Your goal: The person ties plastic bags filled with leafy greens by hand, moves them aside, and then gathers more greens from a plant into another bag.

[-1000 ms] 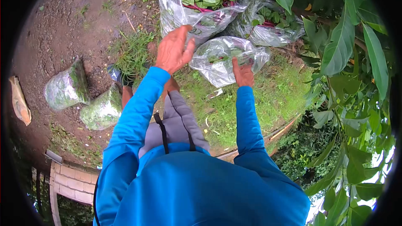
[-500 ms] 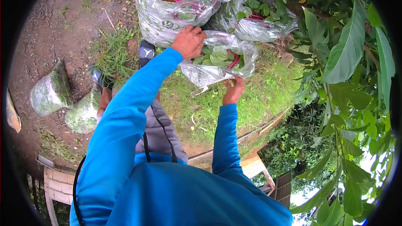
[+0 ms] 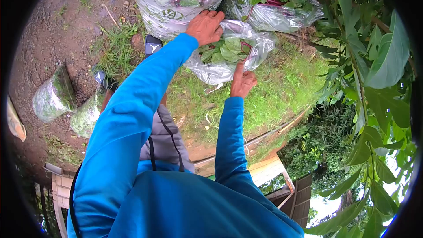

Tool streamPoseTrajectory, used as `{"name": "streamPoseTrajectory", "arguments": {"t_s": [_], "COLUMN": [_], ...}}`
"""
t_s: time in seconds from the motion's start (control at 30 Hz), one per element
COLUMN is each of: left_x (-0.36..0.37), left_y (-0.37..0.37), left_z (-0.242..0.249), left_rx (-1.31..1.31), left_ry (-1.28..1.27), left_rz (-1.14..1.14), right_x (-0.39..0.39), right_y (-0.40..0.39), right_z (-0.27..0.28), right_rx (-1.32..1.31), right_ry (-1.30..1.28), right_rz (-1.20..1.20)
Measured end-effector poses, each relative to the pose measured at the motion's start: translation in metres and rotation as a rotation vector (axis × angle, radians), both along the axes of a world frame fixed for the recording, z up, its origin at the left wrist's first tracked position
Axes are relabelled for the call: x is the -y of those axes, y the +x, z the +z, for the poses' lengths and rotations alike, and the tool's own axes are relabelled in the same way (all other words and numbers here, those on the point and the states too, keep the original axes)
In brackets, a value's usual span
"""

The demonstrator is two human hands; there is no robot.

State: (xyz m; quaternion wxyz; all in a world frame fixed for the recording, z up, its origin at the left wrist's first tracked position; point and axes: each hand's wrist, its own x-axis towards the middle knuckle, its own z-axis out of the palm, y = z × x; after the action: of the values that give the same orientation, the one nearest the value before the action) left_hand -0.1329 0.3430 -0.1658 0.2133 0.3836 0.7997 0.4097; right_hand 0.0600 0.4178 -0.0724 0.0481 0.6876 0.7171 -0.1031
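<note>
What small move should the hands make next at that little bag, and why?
Perhaps the right hand should ease the near rim of the little bag outward. Its forefinger is already at that rim, the left hand is by the far left side, and crumpled plastic still crowds the leaves.

Three open, clear plastic bags of green leaves and red stems [image 3: 176, 15] [image 3: 282, 20] [image 3: 220, 72] and two bulging, clear plastic bags of greenery [image 3: 50, 97] [image 3: 86, 117] are visible. There are two bare hands [image 3: 205, 27] [image 3: 242, 81], two dark slippers with white logos [image 3: 152, 46] [image 3: 99, 77] and two black drawstrings [image 3: 169, 132] [image 3: 152, 153].
</note>
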Motion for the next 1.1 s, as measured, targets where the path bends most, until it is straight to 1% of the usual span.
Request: {"name": "streamPoseTrajectory", "arguments": {"t_s": [0.03,0.07,0.1,0.13,0.2,0.23,0.27,0.3,0.33,0.37,0.4,0.43,0.47,0.53,0.57,0.6,0.63,0.67,0.7,0.73,0.77,0.8,0.83,0.87,0.9,0.93,0.97,1.0,1.07,1.1], "left_x": [-0.001,-0.001,-0.002,-0.001,-0.002,-0.003,-0.005,-0.008,-0.010,-0.012,-0.014,-0.017,-0.019,-0.018,-0.017,-0.015,-0.014,-0.012,-0.012,-0.013,-0.015,-0.012,-0.006,-0.002,0.000,0.004,0.011,0.019,0.030,0.036], "left_y": [-0.002,-0.005,-0.008,-0.009,-0.009,-0.011,-0.013,-0.012,-0.012,-0.013,-0.013,-0.008,0.001,0.011,0.014,0.016,0.020,0.025,0.034,0.044,0.055,0.056,0.060,0.061,0.076,0.080,0.087,0.092,0.110,0.117], "left_z": [0.001,0.002,0.002,0.003,0.006,0.007,0.006,0.004,0.001,-0.001,-0.008,-0.023,-0.036,-0.039,-0.038,-0.034,-0.029,-0.022,-0.016,-0.018,-0.020,-0.013,-0.003,0.006,-0.016,-0.009,0.004,0.017,0.020,0.026], "left_rx": [0.002,0.088,0.173,0.171,0.361,0.361,0.528,0.699,0.702,0.781,0.859,0.952,0.952,1.022,1.023,1.053,1.078,1.076,1.212,1.344,1.398,1.393,1.489,1.588,1.383,1.375,1.431,1.483,1.435,1.405], "left_ry": [-0.002,0.007,0.015,0.013,0.242,0.241,0.251,0.260,0.260,0.346,0.431,0.574,0.572,0.510,0.506,0.434,0.363,0.361,0.460,0.560,0.541,0.540,0.523,0.505,0.536,0.536,0.546,0.553,0.529,0.515], "left_rz": [-0.006,-0.026,-0.044,-0.046,0.103,0.102,0.142,0.182,0.180,0.178,0.176,0.175,0.175,0.297,0.296,0.208,0.119,0.119,0.158,0.197,0.317,0.315,0.344,0.373,0.244,0.242,0.246,0.250,0.238,0.224], "right_x": [-0.005,-0.007,-0.001,0.000,0.000,0.003,0.004,0.005,0.005,0.006,0.006,0.007,0.009,0.019,0.023,0.025,0.026,0.027,0.029,0.025,0.017,0.014,0.017,0.020,0.023,0.025,0.028,0.031,0.041,0.048], "right_y": [0.005,0.009,0.016,0.023,0.033,0.032,0.034,0.040,0.044,0.049,0.052,0.053,0.054,0.028,0.017,0.016,0.014,0.010,0.006,0.017,0.032,0.043,0.045,0.051,0.059,0.066,0.097,0.107,0.126,0.135], "right_z": [0.003,0.005,0.001,0.001,0.009,0.015,0.013,0.012,0.011,0.011,0.009,0.004,0.000,0.011,0.016,0.014,0.011,0.008,0.004,0.000,-0.005,-0.010,-0.010,-0.007,-0.002,-0.004,-0.029,-0.034,-0.029,-0.028], "right_rx": [-0.119,-0.239,-0.417,-0.418,-0.662,-0.669,-0.668,-0.683,-0.700,-0.753,-0.752,-0.848,-0.945,-0.969,-0.996,-0.992,-0.841,-0.693,-0.699,-0.702,-0.765,-0.828,-0.893,-0.896,-0.866,-0.840,-1.122,-1.133,-1.341,-1.297], "right_ry": [-0.065,-0.130,0.010,0.009,-0.198,-0.212,-0.212,-0.193,-0.174,-0.242,-0.239,-0.256,-0.275,-0.283,-0.289,-0.290,-0.324,-0.355,-0.286,-0.289,-0.364,-0.438,-0.340,-0.340,-0.313,-0.290,-0.319,-0.331,-0.474,-0.423], "right_rz": [0.086,0.171,0.169,0.167,-0.377,-0.486,-0.486,-0.568,-0.648,-0.670,-0.671,-0.759,-0.849,-0.844,-0.834,-0.838,-0.758,-0.674,-0.719,-0.721,-0.749,-0.775,-0.832,-0.834,-0.826,-0.817,-0.796,-0.800,-1.108,-1.150]}}
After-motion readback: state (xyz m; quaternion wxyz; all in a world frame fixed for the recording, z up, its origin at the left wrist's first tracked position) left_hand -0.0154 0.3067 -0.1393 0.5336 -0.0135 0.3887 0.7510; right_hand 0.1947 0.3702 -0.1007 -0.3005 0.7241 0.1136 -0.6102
